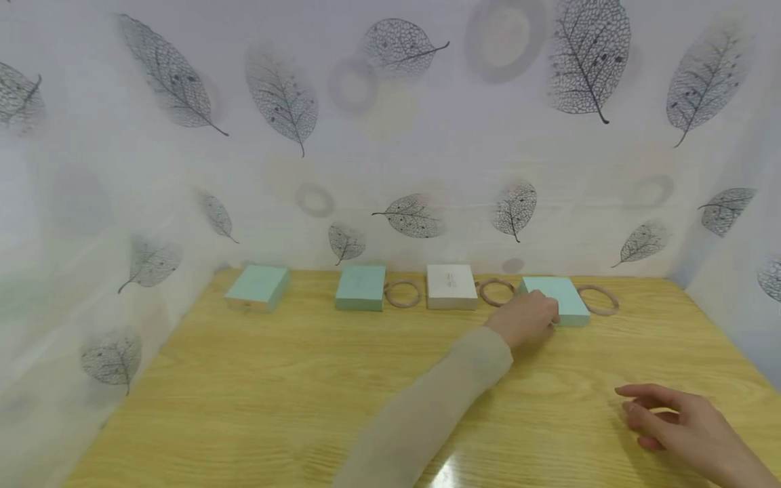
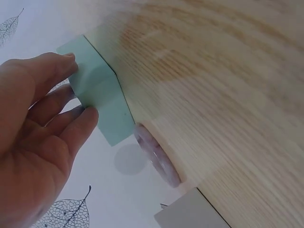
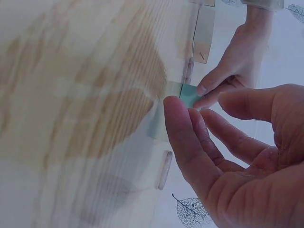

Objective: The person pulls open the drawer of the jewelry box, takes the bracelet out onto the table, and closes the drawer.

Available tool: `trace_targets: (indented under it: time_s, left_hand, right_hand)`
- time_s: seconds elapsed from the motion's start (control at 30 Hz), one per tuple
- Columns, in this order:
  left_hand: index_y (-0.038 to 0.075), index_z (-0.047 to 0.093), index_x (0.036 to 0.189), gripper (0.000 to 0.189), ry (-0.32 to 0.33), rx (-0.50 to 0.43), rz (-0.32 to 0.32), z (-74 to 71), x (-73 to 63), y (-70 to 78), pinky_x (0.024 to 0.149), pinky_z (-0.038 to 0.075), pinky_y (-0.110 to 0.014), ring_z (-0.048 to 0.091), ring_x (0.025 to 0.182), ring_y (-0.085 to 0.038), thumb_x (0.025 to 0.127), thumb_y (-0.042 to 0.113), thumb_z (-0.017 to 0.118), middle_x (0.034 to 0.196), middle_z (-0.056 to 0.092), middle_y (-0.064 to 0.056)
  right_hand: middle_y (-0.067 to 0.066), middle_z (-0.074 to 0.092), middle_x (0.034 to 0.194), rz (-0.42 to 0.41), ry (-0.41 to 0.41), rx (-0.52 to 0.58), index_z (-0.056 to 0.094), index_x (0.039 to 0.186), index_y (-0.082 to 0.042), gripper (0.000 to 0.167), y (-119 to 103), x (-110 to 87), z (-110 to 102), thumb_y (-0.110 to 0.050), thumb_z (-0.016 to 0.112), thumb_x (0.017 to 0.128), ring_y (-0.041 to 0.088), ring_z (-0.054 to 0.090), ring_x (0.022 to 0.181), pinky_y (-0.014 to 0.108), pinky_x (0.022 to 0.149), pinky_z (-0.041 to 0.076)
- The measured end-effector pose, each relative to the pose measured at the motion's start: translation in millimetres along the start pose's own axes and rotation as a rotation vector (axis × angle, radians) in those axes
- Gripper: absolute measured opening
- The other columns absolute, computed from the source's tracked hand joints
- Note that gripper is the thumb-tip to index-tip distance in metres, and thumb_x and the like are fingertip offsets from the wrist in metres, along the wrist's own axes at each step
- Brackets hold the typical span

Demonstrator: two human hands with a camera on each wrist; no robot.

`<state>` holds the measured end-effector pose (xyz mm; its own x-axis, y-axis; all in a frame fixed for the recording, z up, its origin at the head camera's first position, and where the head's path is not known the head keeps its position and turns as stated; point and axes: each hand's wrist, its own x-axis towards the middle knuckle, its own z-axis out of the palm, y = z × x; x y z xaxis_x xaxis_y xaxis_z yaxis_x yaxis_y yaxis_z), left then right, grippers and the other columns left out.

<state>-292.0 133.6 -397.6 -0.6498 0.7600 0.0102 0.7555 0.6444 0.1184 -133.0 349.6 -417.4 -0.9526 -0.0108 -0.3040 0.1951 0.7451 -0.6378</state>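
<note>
My left hand [image 1: 527, 317] reaches across the table to the rightmost mint-green box [image 1: 564, 298] and grips it at its front left part. The left wrist view shows the curled fingers of that hand [image 2: 47, 114] against the box [image 2: 102, 90]; where the hidden fingertips press I cannot tell. Lower right, my right hand [image 1: 677, 423] hovers over the table, fingers loosely bent and holding nothing. A ring-shaped bangle [image 1: 601, 301] lies just right of the gripped box, and a brownish bangle [image 1: 495, 293] lies to its left.
Along the back of the wood-grain table [image 1: 274, 393] stand a white box [image 1: 451, 288], a mint-green box [image 1: 361, 288] and another at the far left [image 1: 258, 288]. A third bangle [image 1: 403, 305] lies between two boxes. A leaf-patterned curtain [image 1: 378, 156] rises behind.
</note>
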Motion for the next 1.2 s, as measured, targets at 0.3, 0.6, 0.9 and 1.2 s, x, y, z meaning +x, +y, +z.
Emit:
trace_targets:
  time_s: [0.3,0.6,0.9,1.2]
  left_hand:
    - [0.020,0.064,0.134,0.030,-0.036,-0.103,-0.051,-2.9,16.3,-9.9,0.095,0.048,-0.005,0.063,0.122,0.002,0.105,0.018,0.057,0.132,0.069,0.013]
    - [0.024,0.060,0.141,0.035,-0.080,0.056,-0.023,-2.5,18.7,-18.4,0.104,0.044,-0.009,0.054,0.132,-0.002,0.107,0.026,0.055,0.145,0.060,0.013]
    - [0.037,0.061,0.141,0.036,-0.129,0.062,-0.007,-13.6,6.0,-21.0,0.093,0.052,-0.014,0.035,0.152,-0.006,0.105,0.033,0.057,0.168,0.028,0.016]
    - [0.037,0.051,0.150,0.048,-0.079,0.110,0.127,-31.1,-46.5,-10.0,0.084,0.056,-0.016,0.058,0.133,-0.007,0.103,0.046,0.058,0.166,0.035,0.009]
  right_hand:
    - [0.016,0.070,0.121,0.035,-0.023,0.032,0.051,0.142,0.010,0.052,-0.7,0.9,1.9,-0.027,0.057,0.106,0.003,0.070,0.084,0.025,0.071,0.061]
    - [0.018,0.069,0.122,-0.003,-0.010,0.038,0.051,0.142,0.010,0.051,2.3,-3.4,2.0,-0.025,0.057,0.106,0.000,0.069,0.083,0.025,0.071,0.062]
    - [0.019,0.068,0.127,0.030,-0.028,0.039,0.051,0.143,0.009,0.052,-1.5,-2.2,2.5,-0.027,0.057,0.106,0.002,0.069,0.084,0.025,0.072,0.061]
    - [0.011,0.071,0.118,-0.028,0.003,-0.005,0.054,0.142,0.006,0.050,-7.8,-1.3,4.5,-0.029,0.057,0.106,0.002,0.069,0.079,0.024,0.069,0.059]
